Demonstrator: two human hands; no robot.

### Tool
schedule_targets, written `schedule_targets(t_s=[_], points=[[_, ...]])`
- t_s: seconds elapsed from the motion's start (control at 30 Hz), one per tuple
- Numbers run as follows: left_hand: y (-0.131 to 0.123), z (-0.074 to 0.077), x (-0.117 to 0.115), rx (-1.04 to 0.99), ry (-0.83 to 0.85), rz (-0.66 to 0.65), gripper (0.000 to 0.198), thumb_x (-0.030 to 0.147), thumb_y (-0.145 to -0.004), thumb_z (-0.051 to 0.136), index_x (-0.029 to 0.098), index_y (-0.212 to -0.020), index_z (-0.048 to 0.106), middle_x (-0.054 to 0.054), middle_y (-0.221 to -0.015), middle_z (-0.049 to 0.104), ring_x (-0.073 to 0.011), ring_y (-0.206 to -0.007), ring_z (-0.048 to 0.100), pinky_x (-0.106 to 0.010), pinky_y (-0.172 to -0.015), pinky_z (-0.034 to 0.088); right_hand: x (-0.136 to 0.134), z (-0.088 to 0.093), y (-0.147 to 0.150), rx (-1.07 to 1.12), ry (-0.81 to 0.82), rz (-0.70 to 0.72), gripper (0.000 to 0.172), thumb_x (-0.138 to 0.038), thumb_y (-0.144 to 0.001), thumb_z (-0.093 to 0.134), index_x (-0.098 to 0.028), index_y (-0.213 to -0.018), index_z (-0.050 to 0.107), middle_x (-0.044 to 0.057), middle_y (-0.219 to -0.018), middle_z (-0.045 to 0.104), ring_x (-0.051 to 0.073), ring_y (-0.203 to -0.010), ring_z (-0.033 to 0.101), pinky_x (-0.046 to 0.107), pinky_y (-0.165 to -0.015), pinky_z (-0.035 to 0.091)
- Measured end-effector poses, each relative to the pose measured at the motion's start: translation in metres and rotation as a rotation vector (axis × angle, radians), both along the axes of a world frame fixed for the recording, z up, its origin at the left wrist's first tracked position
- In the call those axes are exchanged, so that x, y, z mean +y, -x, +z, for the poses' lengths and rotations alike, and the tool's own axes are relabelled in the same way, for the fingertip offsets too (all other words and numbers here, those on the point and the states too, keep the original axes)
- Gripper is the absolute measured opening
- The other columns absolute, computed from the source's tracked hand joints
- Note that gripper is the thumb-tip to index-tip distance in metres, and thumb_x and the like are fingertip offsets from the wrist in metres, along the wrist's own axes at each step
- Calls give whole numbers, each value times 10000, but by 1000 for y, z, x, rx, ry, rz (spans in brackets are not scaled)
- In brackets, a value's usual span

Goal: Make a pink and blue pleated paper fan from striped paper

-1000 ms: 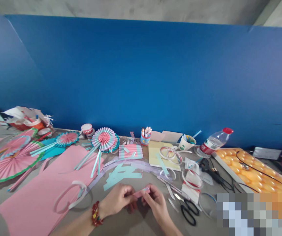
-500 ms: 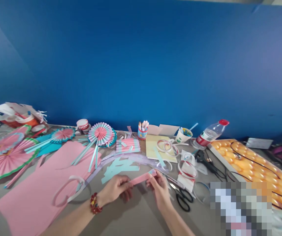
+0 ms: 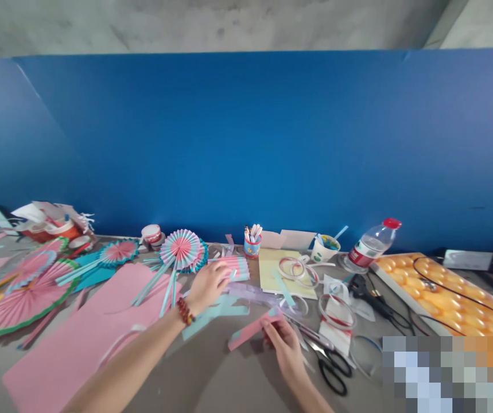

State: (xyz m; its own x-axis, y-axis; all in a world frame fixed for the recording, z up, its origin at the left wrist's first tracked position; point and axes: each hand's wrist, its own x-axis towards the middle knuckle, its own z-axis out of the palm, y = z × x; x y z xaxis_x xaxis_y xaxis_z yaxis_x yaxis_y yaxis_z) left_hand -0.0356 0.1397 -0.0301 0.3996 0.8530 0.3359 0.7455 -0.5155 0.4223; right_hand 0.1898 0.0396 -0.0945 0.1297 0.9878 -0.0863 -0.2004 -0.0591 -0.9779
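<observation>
Right hand (image 3: 283, 344) pinching pink strip (image 3: 251, 332), scissors (image 3: 331, 368) beside, left hand (image 3: 207, 284) on pleated paper (image 3: 236, 267)

Pink strip (image 3: 252, 331): matt paper, smooth, sharply creased. Pleated piece (image 3: 237, 267): paper, ridged surface. Pink sheet (image 3: 78, 338): matt paper, smooth. Scissors (image 3: 327, 360): glossy black plastic handles (blades look like metal). Bottle (image 3: 369, 246): clear glossy plastic. Tabletop (image 3: 212, 378): dull grey, smooth.
</observation>
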Motion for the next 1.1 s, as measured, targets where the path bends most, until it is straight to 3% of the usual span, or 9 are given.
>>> schedule_targets(t_s=[0.1,0.23,0.37,0.43,0.5,0.63,0.73,0.9,1.1], points=[[-14,-16,28,23,-33,76,162,268,-876,617,172,-995,670,-117,-1118,628,-296,-1069,563,-438,-954,424,0,0,2,-34,-40,27,478,-634,-672,761,-170,-701,650,2,-571,560,139,-524,480,258,-507,398],[-29,-28,40,22,-57,103,83,215,-873,602,164,-853,665,-104,-1010,630,-290,-1031,556,-443,-923,428,2,0,1,-40,-56,23,503,-659,-669,749,-167,-711,647,2,-567,568,136,-510,489,255,-502,405],[-17,-15,42,22,-36,-39,203,222,-935,505,166,-853,681,-78,-952,651,-214,-940,602,-336,-866,468,4,-3,2,-30,-51,15,508,-658,-661,755,-165,-701,641,-4,-565,555,130,-505,482,250,-493,397],[-3,-6,41,53,-12,-184,210,305,-938,539,207,-859,707,-42,-999,676,-177,-936,623,-270,-855,477,4,-4,3,-24,-44,21,509,-659,-664,751,-163,-700,642,-7,-564,547,126,-500,471,248,-485,387],[8,-3,38,92,-7,-255,200,366,-919,580,237,-889,730,-37,-1095,678,-190,-1003,621,-276,-904,468,4,-3,4,-22,-40,26,509,-658,-660,755,-162,-702,648,-5,-566,548,126,-502,468,246,-482,382],[13,-12,37,162,-58,-158,331,338,-842,662,227,-1154,672,-115,-1363,543,-331,-1259,466,-509,-1107,285,4,-1,5,-26,-37,27,510,-656,-644,768,-161,-681,653,2,-560,559,130,-505,482,246,-485,386],[5,-23,41,203,-89,-93,427,344,-803,692,210,-1204,635,-140,-1382,518,-365,-1295,418,-593,-1135,167,4,-2,4,-39,-39,27,517,-668,-651,757,-163,-691,651,6,-562,569,134,-501,492,249,-485,388],[-10,-30,45,199,-117,-94,196,176,-841,581,196,-1004,688,-117,-1170,629,-296,-1148,541,-545,-1153,151,4,-8,3,-58,-62,20,517,-670,-672,742,-162,-708,648,12,-571,578,138,-510,505,253,-496,402],[-10,-21,39,26,-46,-104,203,91,-865,491,194,-863,666,-73,-1012,667,-234,-990,600,-510,-1141,195,3,-7,4,-49,-61,30,511,-663,-669,747,-162,-723,658,14,-580,578,140,-521,501,253,-500,405]])
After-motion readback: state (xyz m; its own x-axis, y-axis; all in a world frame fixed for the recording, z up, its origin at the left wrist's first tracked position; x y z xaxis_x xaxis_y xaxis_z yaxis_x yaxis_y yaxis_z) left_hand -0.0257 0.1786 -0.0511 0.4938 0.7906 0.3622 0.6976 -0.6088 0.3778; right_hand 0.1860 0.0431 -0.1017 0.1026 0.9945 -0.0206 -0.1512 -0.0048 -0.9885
